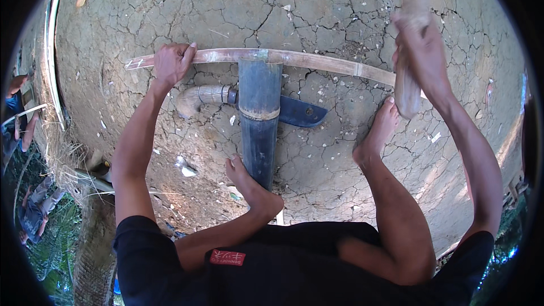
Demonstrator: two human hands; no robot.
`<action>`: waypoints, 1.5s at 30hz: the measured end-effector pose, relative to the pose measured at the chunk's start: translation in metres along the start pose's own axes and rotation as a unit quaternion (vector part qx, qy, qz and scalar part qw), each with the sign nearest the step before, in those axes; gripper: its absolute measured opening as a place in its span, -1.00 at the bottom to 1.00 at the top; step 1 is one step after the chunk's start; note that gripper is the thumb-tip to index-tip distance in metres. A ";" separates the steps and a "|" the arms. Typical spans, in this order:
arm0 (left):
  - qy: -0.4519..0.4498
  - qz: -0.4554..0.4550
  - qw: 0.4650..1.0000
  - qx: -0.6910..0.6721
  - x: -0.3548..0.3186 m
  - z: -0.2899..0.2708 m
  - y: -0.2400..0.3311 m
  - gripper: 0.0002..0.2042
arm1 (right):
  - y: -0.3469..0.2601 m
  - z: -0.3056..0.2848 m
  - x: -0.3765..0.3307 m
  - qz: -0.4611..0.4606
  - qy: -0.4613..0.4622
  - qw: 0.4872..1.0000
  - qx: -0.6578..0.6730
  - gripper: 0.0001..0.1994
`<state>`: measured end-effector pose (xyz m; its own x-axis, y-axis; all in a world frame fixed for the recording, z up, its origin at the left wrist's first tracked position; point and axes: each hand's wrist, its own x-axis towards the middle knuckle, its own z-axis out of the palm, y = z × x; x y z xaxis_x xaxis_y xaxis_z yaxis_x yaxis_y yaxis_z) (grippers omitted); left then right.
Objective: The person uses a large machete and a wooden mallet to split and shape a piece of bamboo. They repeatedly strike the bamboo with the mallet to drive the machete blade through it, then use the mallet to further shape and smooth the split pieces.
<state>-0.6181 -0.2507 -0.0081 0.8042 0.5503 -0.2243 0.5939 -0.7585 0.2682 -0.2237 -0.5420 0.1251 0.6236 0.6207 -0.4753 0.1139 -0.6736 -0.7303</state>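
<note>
My left hand (171,65) is closed around a long flat bamboo strip (323,62) near its left end. The strip runs crosswise over the far end of a thick dark bamboo tube (260,93), which points away from me. In my right hand (420,51) is a thick wooden stick (408,96), gripped around its middle and held upright in the picture, its near end by the strip's right end. A machete lies on the ground beneath the tube. Its curved wooden handle (207,96) shows on the left and its dark blade (303,113) on the right.
Cracked dry earth (340,11) lies all around. My left foot (249,184) rests against the tube and my right foot (385,122) is near the stick. At the left are pale bamboo strips (54,51), straw (59,150), a log (93,243) and other people (39,207).
</note>
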 end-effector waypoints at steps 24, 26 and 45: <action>0.012 0.033 0.999 0.021 -0.002 -0.004 -0.006 -0.57 | -0.009 0.024 0.039 0.031 -0.084 0.994 -0.062 -0.40; 0.027 0.044 0.999 0.017 0.003 -0.002 -0.001 -0.55 | 0.039 0.012 0.010 -0.144 -0.277 0.909 -0.277 -0.34; 0.033 0.052 0.997 0.050 -0.008 0.000 -0.004 -0.62 | -0.035 -0.011 0.031 0.003 -0.107 0.989 -0.097 -0.40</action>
<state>-0.6269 -0.2517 -0.0073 0.8627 0.4867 -0.1372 0.5052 -0.8413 0.1921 -0.2000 -0.5041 0.1412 0.4488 0.6731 -0.5879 0.2704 -0.7293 -0.6285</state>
